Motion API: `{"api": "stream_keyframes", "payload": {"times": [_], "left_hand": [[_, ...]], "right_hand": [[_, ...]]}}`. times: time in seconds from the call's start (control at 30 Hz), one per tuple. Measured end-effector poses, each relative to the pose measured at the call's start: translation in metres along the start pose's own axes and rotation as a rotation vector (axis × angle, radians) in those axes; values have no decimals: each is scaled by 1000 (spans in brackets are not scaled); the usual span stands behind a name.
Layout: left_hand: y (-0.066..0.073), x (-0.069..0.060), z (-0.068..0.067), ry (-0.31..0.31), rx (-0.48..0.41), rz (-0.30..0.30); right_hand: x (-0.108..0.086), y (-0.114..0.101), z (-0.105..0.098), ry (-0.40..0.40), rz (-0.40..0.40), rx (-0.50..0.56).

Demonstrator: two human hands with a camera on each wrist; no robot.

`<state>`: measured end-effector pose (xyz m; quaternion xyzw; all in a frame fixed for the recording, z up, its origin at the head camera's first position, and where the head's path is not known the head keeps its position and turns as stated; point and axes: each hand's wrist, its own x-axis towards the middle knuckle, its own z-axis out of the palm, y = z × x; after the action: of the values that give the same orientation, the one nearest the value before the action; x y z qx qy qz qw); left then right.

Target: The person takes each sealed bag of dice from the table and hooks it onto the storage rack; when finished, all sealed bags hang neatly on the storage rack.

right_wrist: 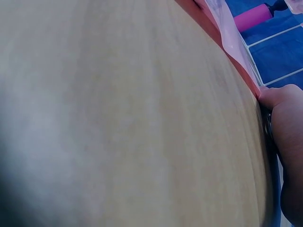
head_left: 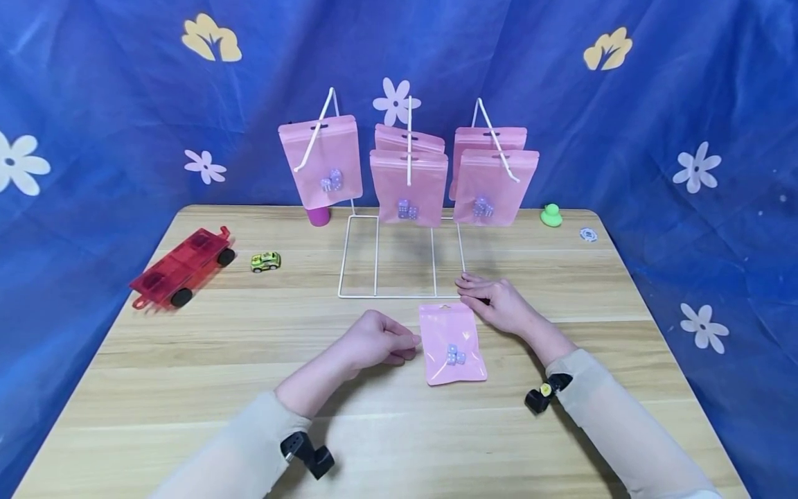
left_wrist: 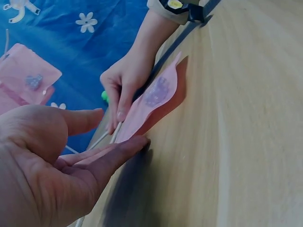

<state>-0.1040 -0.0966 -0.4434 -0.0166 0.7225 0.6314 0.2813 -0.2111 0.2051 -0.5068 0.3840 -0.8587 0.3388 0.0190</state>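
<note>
A pink zip bag (head_left: pixel 453 333) with several small lilac dice in it lies on the table in front of the white wire rack (head_left: pixel 377 270). My left hand (head_left: pixel 380 339) is at the bag's left edge; in the left wrist view its thumb stands apart from its extended fingers. The right hand (head_left: pixel 499 305) has its fingertips at the rack's front right corner, beside the bag's top right corner. Whether these fingers pinch the wire or only rest there is hidden. In the right wrist view the thumb (right_wrist: pixel 277 96) meets the bag's end.
Several pink bags (head_left: pixel 408 187) with dice hang from the rack's hooks. A red toy trailer (head_left: pixel 183 267) and a small green car (head_left: pixel 265 261) stand at the left. A purple object (head_left: pixel 318 216) is behind the rack. A green duck (head_left: pixel 551 215) and a poker chip (head_left: pixel 588 235) lie back right.
</note>
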Motion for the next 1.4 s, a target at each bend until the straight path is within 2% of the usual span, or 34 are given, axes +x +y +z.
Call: {"api": "stream_keyframes", "payload": {"times": [0.17,0.3,0.57,0.7,0.83,1.03,1.17,1.33,1.4], "left_hand": [[-1,6,8,-4,-26,-31],[-2,11,11,27,-50,-40],[-7,24,22,106,-146,-17],[-9,26,27,133,-157,-2],[-9,25,26,146,-144,4],[-9,18,17,174,-150,9],[-9,11,8,200,-137,71],[-8,4,-4,229,-89,190],[-6,0,-10,247,-42,241]], "right_hand": [[1,-3,0,12,-15,-2],[2,-3,1,14,-20,0],[3,-3,2,29,-40,7],[3,-2,3,23,-35,5],[4,-2,3,15,-27,-4],[3,-3,2,11,-19,-19],[1,-2,2,23,-17,-16],[0,-1,2,38,-28,-22],[0,0,2,37,-27,-26]]}}
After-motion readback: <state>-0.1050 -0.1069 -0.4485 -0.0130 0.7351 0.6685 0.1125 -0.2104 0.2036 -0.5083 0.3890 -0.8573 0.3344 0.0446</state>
